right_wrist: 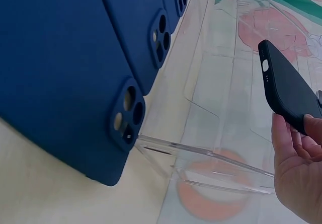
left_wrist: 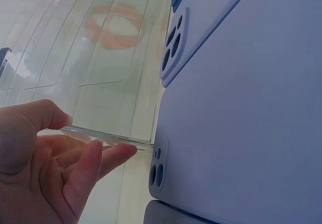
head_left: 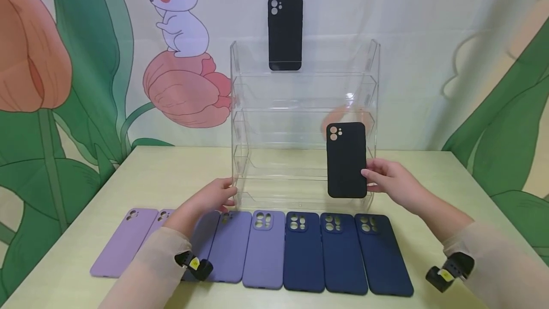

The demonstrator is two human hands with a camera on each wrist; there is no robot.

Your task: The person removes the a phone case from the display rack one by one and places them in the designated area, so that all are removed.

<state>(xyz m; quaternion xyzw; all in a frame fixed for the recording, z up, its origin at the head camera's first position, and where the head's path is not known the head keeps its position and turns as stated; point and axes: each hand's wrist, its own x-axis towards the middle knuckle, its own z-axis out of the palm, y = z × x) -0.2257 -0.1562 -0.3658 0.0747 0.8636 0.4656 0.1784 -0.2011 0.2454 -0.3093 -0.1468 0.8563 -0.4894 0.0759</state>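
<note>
The right hand (head_left: 392, 186) pinches a black phone case (head_left: 346, 160) by its right edge, thumb and fingers (right_wrist: 294, 143) curled round it, holding it upright in front of the right side of the clear display rack (head_left: 304, 123), level with the lower tiers and not yet resting on any ledge. The left hand (head_left: 214, 199) steadies the rack at its lower left corner, thumb on one side of the clear wall and fingers (left_wrist: 95, 158) on the other, lightly gripping the edge. The step in hand looks like placing this case on a tier; the next move would call for lifting it over a front lip and leaning it back so it stands, while the left hand keeps the light rack from sliding. A second black case (head_left: 285, 32) already stands on the top tier. On the pale green desk (head_left: 450, 190), in front of the rack, lie a row of purple cases (head_left: 229, 244) on the left and three dark blue cases (head_left: 343, 252) on the right, backs up. Behind hangs a backdrop (head_left: 86, 61) painted with a rabbit, tulips and leaves.
</note>
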